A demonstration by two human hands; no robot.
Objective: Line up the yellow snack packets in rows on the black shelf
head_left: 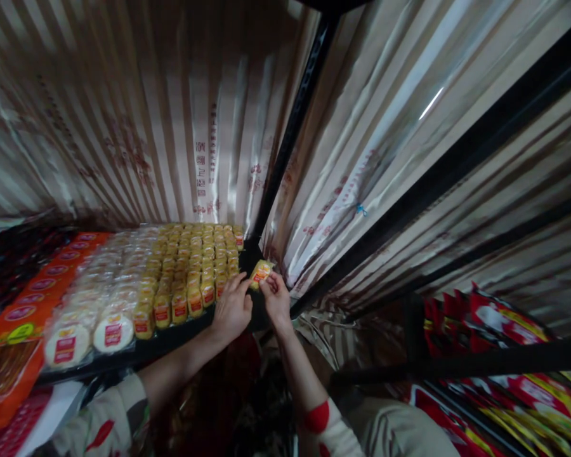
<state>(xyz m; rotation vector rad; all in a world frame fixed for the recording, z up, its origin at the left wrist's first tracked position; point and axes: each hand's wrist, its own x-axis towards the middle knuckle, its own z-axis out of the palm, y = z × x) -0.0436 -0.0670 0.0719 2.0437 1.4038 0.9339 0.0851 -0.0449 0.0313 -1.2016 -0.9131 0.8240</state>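
The right hand (276,301) has its fingers pinched on a small yellow pack (261,273), by its right side. The left hand (234,306) has its fingers at the other side; I can't tell if they grip it. More yellow packs (193,273) sit on the shelf (176,333), left of those fingers. Best pinch softly, so nothing squashes, and keep the left wrist off the rows.

Pleated curtain (171,120): dim, palest right, shaded left
White streak (431,103), right: small, sharp glare
Held yellow packet (261,273): print softened by blur
Round white packets (113,331), left: faint plastic glints
Under black shelf (171,332): near-black shadow
Red bags (509,314), right: stretched toward edge
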